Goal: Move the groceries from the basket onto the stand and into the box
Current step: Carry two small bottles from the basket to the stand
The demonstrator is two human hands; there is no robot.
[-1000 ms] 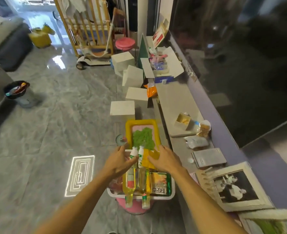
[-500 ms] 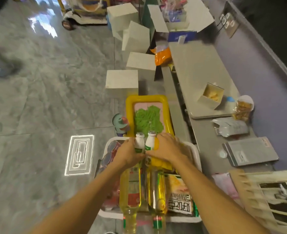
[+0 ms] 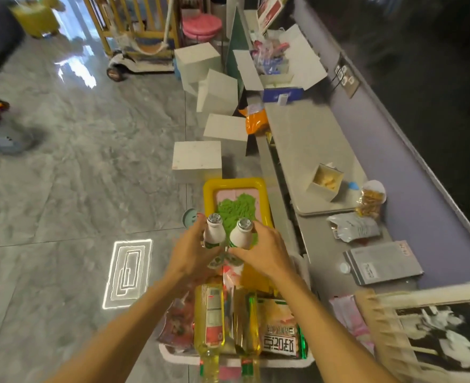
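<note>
My left hand [image 3: 192, 252] grips a small white bottle with a silver cap [image 3: 214, 230]. A second white bottle [image 3: 241, 234] is held the same way in my right hand [image 3: 261, 252]. Both bottles are upright, side by side, raised above the far end of the white basket [image 3: 228, 362]. In the basket lie two yellow oil bottles [image 3: 209, 316], a noodle packet with black lettering [image 3: 279, 333] and other packets. The grey stand [image 3: 305, 139] runs along the wall on the right. An open white box [image 3: 278, 67] with packets in it sits at its far end.
A yellow tray of green stuff [image 3: 236, 200] lies on the floor just beyond the basket. Several white cubes [image 3: 196, 158] stand further back. On the stand are a small open carton [image 3: 326, 181], snack bags [image 3: 352, 228], a grey booklet [image 3: 383, 262] and a framed picture [image 3: 438, 330].
Both hands have closed on the white bottles and lifted them up out of the basket. The camera view has tilted and shifted.
</note>
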